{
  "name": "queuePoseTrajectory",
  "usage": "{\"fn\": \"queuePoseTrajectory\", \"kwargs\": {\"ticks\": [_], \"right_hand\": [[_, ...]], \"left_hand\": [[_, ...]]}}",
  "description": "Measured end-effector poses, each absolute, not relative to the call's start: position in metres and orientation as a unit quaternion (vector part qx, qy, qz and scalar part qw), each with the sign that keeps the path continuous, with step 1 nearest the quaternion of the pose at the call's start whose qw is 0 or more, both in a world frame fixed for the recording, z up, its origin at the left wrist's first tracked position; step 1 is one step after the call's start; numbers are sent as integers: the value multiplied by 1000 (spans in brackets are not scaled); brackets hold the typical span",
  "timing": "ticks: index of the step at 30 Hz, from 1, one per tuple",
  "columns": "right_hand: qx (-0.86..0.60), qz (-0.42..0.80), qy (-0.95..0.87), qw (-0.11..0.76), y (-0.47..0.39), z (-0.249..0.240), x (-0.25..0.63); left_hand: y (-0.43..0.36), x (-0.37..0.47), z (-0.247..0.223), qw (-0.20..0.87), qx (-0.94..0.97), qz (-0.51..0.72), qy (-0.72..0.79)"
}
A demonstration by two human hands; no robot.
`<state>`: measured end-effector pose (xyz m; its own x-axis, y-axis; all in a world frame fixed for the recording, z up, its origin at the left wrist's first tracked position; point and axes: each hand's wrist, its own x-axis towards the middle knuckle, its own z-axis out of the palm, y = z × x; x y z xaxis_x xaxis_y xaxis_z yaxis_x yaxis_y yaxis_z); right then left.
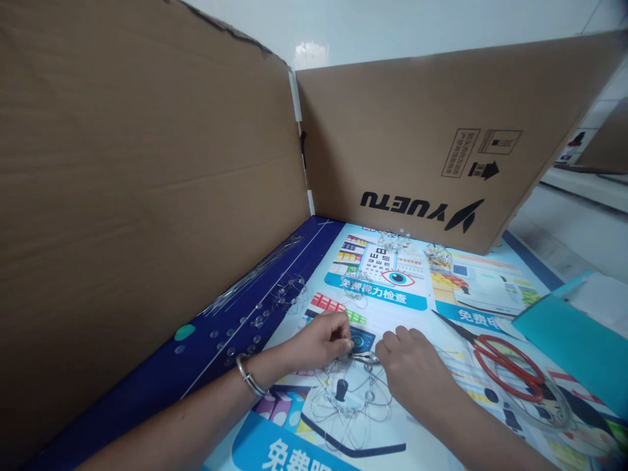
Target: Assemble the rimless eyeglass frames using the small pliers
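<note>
A flower-shaped wire piece with clear beads (369, 396) lies on the printed table cover below my hands, its thin loops spread out. My left hand (326, 340) is closed, thumb and fingers pinching thin wire at the far edge of the piece. My right hand (412, 363) forms a fist around small metal pliers (364, 357). Only the jaws show, reaching left to the wire by my left fingertips; the handles are hidden in my palm. Beyond my left hand sits another beaded wire shape (354, 289).
Red-handled scissors (510, 369) lie at right, beside a teal folder (579, 340). Loose clear beads (230, 352), a green disc (184, 332) and straight wires (255, 271) lie at left. More beaded shapes (438, 255) rest near the back. Cardboard panels (417, 131) stand behind and left.
</note>
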<state>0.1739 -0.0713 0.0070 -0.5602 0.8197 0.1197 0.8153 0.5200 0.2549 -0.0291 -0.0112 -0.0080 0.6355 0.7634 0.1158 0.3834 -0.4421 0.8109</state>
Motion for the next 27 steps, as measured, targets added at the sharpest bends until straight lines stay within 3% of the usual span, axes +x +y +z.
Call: {"fn": "queuePoseTrajectory", "kwargs": {"ticks": [15,27], "right_hand": [[474,130,871,18,-73,9,173],[480,170,860,-42,-75,-3,176]], "left_hand": [[-12,-30,-6,379,822,236,352],[-14,-28,-7,347,829,248,363]]}}
